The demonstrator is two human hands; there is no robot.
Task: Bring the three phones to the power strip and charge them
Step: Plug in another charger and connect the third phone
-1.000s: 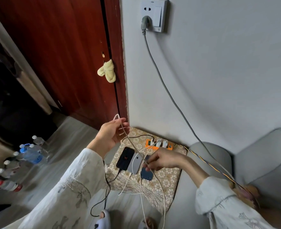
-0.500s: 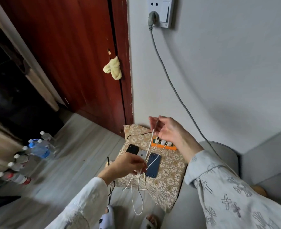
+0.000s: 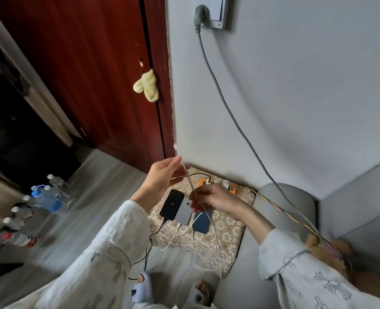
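Three phones lie side by side on a patterned cushion [image 3: 227,235]: a black phone [image 3: 171,204] with a black cable in it, a silver phone [image 3: 183,211] with a white cable in it, and a dark blue phone [image 3: 203,221]. An orange power strip [image 3: 218,185] with white plugs sits behind them against the wall. My left hand [image 3: 162,177] is raised and pinches the upper end of a white cable [image 3: 192,188]. My right hand [image 3: 211,198] pinches the same cable lower down, above the silver and blue phones.
A grey cord [image 3: 224,103] runs from the wall socket [image 3: 211,12] down towards the grey sofa [image 3: 296,215] on the right. Several water bottles [image 3: 44,197] stand on the floor at left. A red-brown door [image 3: 84,70] has a yellow cloth [image 3: 147,86] hanging on it. My slippered feet [image 3: 144,286] are below.
My left hand rose from the phones to hold the cable's upper end. My right hand dropped from above the power strip to pinch the cable just over the phones.
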